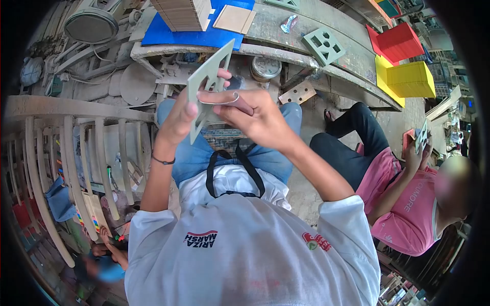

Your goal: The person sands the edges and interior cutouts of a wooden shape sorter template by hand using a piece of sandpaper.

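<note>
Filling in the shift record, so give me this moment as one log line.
left hand: holds green board | right hand: folded brown sheet at board | bench: second green board

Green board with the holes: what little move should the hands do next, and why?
Probably a gentle rub around a hole's edge. The left hand holds the pale green board, while the right hand pinches a folded brown sheet, maybe sandpaper, with one finger reaching to the cut-outs.

Beyond the right hand sits a round tub by a workbench; to that hand's right, a pink-shirted co-worker; left of the left hand, a slatted railing.
</note>
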`<state>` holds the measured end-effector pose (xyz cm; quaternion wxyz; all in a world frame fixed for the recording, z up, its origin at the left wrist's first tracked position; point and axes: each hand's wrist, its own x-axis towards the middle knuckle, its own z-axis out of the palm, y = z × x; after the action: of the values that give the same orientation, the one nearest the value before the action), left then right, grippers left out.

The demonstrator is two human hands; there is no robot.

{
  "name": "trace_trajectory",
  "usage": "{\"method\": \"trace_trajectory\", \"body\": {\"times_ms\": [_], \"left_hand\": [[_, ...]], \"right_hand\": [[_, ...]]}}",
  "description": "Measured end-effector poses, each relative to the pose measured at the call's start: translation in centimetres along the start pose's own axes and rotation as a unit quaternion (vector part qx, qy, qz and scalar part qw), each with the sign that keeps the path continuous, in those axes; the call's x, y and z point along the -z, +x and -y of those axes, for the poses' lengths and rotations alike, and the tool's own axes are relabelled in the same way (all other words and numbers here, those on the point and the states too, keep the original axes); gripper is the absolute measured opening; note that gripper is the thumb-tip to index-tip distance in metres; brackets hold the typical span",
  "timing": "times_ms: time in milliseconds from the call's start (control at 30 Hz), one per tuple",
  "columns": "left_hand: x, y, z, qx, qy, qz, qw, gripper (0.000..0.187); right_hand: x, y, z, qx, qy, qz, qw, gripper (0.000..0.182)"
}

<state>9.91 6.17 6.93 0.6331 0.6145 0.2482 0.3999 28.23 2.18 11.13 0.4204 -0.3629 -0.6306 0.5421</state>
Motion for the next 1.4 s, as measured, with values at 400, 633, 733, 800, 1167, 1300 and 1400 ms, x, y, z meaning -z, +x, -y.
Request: {"method": "trace_trajectory", "body": {"times_ms": [400,633,733,800,1167,1300,1400], "left_hand": [[-1.1,1.8,2.1,-0.212,0.180,-0.074,0.958,0.093],[-1.2,3.1,1.8,-0.167,0.141,-0.042,0.975,0.100],[-0.9,3.0,1.2,-0.046,0.043,0.016,0.998,0.095],[-1.1,2.7,0.6,-0.019,0.012,0.014,1.000,0.093],[-2.2,-0.3,-0.8,0.278,-0.349,0.029,0.894,0.071],[-1.6,0.7,-2.4,0.386,-0.510,0.089,0.763,0.066],[-0.6,0.7,-3.5,0.380,-0.477,0.092,0.787,0.063]], "right_hand": [[-3.4,-2.2,3.6,-0.201,0.896,-0.052,0.392,0.029],[-1.4,-1.5,2.2,-0.163,0.535,-0.061,0.827,0.021],[0.4,-1.0,2.5,-0.161,0.323,-0.067,0.930,0.020],[1.3,-0.5,2.2,-0.105,0.065,-0.062,0.990,0.025],[5.2,-1.2,3.8,0.122,-0.604,0.158,0.771,0.044],[6.0,0.5,4.2,0.232,-0.689,0.185,0.660,0.038],[6.6,1.4,4.0,0.279,-0.626,0.156,0.712,0.043]]}}
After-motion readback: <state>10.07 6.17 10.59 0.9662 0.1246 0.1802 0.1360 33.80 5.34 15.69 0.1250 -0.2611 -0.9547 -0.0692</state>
